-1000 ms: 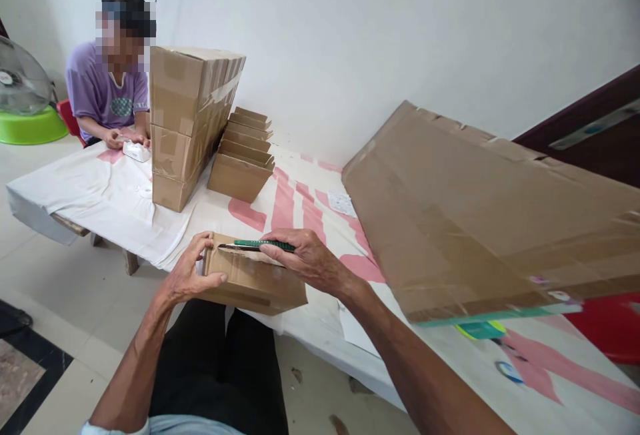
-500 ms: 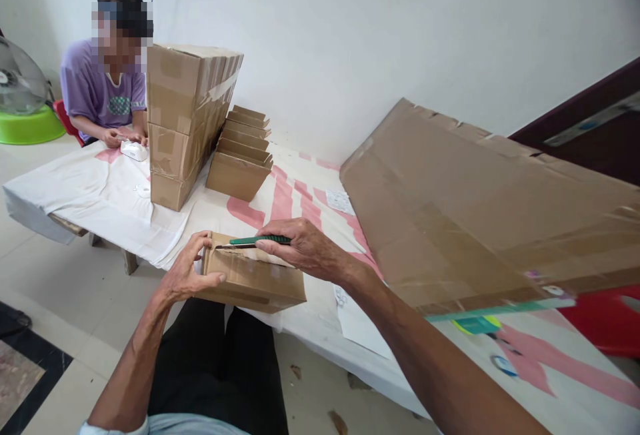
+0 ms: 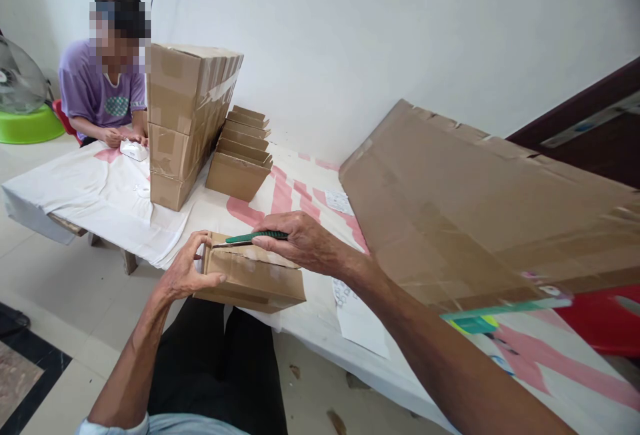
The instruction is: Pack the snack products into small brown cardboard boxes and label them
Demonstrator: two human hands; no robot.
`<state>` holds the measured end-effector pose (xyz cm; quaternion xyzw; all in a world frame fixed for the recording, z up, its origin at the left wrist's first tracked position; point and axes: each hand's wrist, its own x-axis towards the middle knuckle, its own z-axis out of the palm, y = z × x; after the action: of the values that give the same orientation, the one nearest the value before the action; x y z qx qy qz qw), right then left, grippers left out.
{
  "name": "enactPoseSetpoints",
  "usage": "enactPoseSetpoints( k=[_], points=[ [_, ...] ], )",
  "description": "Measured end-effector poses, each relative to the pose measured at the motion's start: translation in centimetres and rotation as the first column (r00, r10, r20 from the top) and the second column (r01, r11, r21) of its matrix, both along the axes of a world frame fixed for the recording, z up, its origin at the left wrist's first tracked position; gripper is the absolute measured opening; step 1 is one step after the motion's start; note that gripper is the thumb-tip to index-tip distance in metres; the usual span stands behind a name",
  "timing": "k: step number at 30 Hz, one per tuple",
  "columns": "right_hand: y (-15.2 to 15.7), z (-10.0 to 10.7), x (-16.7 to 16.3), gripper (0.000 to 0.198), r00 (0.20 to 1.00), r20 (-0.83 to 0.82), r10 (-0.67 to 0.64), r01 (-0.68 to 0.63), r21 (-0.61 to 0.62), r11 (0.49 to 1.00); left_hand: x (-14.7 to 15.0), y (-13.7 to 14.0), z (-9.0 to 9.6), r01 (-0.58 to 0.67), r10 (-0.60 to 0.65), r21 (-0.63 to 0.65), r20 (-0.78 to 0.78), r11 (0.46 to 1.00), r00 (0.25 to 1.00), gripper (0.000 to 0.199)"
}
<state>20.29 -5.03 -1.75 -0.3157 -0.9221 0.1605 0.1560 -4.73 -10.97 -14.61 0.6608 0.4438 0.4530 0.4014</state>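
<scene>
A small brown cardboard box (image 3: pixel 260 285) lies at the table's near edge, just above my lap, with a ragged slit along its taped top. My left hand (image 3: pixel 190 267) clasps its left end, thumb on the near side and fingers over the far top edge. In my right hand (image 3: pixel 295 240) is a green-handled utility knife (image 3: pixel 245 239), held almost level over the box. Its blade points left and meets the top near the left end; how deep the tip sits cannot be seen.
Taped boxes (image 3: pixel 173 91) are stacked at the left on the cloth-covered table, beside a row of open cartons (image 3: pixel 237 175). A large cardboard carton (image 3: pixel 475 208) takes up the right. Across the table sits a person in a purple shirt (image 3: pixel 103 88), handling a small white object (image 3: pixel 134 149).
My right hand and the knife have shifted slightly left and up, with the handle tilted a little more. My left hand keeps its place on the box.
</scene>
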Motion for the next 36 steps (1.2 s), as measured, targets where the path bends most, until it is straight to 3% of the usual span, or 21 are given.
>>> enactPoseSetpoints(
  k=[17,30,36],
  points=[
    [0.4,-0.3,-0.6,0.029,0.979,0.206,-0.004,-0.02,0.114,0.993,-0.2,0.1,-0.2,0.001,-0.001,-0.013,-0.013,1.0,1.0,0.049],
    [-0.4,-1.8,3.3,0.032,0.945,0.306,-0.113,0.044,0.224,0.974,-0.5,0.0,-0.1,0.005,-0.006,-0.014,-0.066,1.0,0.998,0.057],
    [-1.5,-2.2,9.4,0.041,0.901,0.357,-0.248,0.147,0.286,0.947,-0.8,0.2,0.0,0.021,-0.022,-0.008,-0.112,1.0,0.993,0.054]
  ],
)
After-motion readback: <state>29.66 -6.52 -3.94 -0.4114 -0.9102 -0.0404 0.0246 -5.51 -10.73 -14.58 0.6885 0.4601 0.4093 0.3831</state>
